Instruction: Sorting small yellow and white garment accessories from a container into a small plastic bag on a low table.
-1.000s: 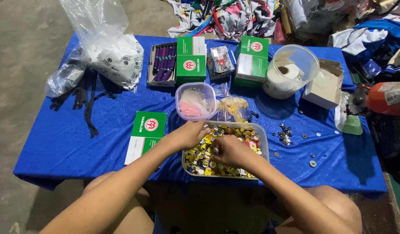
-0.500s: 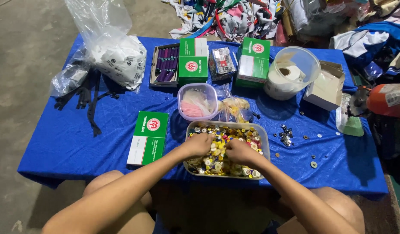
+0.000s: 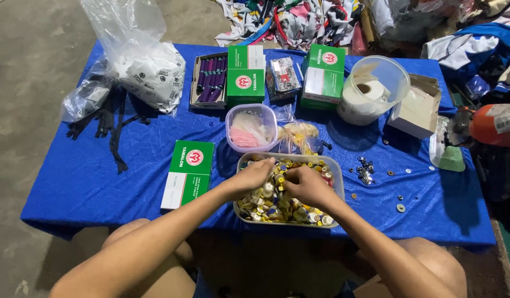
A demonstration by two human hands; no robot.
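A clear plastic tub (image 3: 339, 182) full of small round buttons (image 3: 277, 207), mostly yellow, white and gold, sits at the near edge of a blue-covered table (image 3: 89, 182). Both my hands are inside it. My left hand (image 3: 254, 176) lies on the pile at the tub's left side, fingers curled down among the buttons. My right hand (image 3: 304, 185) is beside it near the middle, fingertips pinched into the pile. What either hand grips is hidden by the fingers.
A green and white box (image 3: 187, 173) lies left of the tub. Behind are a small tub of pink pieces (image 3: 250, 128), more green boxes (image 3: 323, 76), a tray of purple items (image 3: 210, 79), a clear bucket (image 3: 376, 88), plastic bags (image 3: 147, 66), black straps (image 3: 114, 127), loose metal bits (image 3: 365, 170).
Both hands have drawn closer together over the middle of the tub. The view has shifted slightly, with the table sitting lower in frame.
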